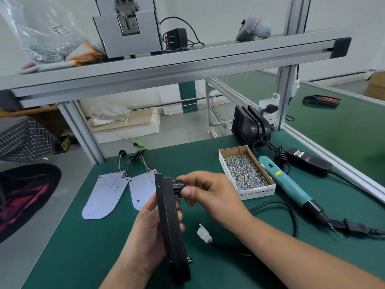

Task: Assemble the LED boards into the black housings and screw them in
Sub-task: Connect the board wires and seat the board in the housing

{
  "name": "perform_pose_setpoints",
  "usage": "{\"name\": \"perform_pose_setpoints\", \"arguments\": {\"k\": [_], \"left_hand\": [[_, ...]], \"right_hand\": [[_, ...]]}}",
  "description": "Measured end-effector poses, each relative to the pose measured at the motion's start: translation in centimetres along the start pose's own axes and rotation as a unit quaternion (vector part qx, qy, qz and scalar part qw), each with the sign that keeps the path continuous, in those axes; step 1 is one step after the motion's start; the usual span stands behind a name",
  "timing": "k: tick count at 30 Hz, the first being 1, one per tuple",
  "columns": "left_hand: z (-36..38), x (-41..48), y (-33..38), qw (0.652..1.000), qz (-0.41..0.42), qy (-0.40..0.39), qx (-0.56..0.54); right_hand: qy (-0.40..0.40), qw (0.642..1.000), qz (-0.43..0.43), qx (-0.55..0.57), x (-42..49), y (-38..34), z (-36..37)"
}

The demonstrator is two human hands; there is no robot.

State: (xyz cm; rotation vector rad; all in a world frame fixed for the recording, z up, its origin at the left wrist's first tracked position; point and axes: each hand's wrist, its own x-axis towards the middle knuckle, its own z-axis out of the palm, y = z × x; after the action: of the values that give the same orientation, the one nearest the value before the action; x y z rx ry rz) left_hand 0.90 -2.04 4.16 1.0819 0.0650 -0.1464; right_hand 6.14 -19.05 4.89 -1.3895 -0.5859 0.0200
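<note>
Nearest me, the left hand (145, 232) grips the black housing (168, 215) on edge above the desk (83, 257). The right hand (208, 192) pinches a black plug (178, 184) on its side. Beyond, two LED boards (104, 195) lie flat, with the screw box (245, 172) to the right.

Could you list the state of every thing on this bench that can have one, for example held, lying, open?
black housing, held upright on its edge by the left hand.
black plug on the housing, pinched by the right hand.
LED boards, lying flat on the mat, not yet installed.
screw box, open, holding many screws.
electric screwdriver, lying on the mat, untouched.
white connector, lying loose, unplugged.
</note>
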Motion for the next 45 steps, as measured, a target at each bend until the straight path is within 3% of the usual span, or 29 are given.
{"name": "perform_pose_setpoints", "arguments": {"k": [8, 12, 15, 18, 22, 26, 31, 38, 45], "left_hand": [[0.4, -0.1, -0.6, 1.0, 0.024, -0.001, -0.013], [0.9, -0.3, -0.3, 1.0, -0.007, 0.013, -0.026], [0.9, -0.4, -0.2, 0.999, -0.001, 0.017, -0.037], [0.5, -0.5, -0.4, 0.998, -0.001, 0.015, -0.056], [-0.4, 0.1, -0.6, 0.998, 0.026, 0.018, -0.058], [-0.6, 0.7, -1.2, 0.997, 0.054, 0.025, -0.051], [-0.8, 0.6, -0.2, 0.994, 0.096, 0.045, 0.023], [-0.9, 0.5, -0.2, 0.984, 0.128, 0.038, 0.119], [-1.1, 0.7, 0.1, 0.989, 0.113, 0.043, 0.089]], "right_hand": [[0.011, 0.999, -0.001, -0.051, 0.0, -0.7, -0.1], [0.062, 0.997, -0.022, -0.037, -0.6, -0.4, 1.3], [0.078, 0.986, -0.084, -0.124, -0.7, -0.5, 1.8], [0.025, 0.976, -0.117, -0.181, -0.8, -0.6, 1.2], [0.045, 0.996, -0.013, -0.073, -0.9, -0.5, 1.2], [0.131, 0.972, -0.085, -0.175, -1.0, 0.1, 0.1], [0.069, 0.997, -0.003, -0.03, -0.9, -0.6, -0.7], [0.081, 0.996, 0.029, -0.033, -0.4, -0.6, -1.0], [0.088, 0.994, 0.07, 0.011, 0.0, -0.6, -0.5]]}}
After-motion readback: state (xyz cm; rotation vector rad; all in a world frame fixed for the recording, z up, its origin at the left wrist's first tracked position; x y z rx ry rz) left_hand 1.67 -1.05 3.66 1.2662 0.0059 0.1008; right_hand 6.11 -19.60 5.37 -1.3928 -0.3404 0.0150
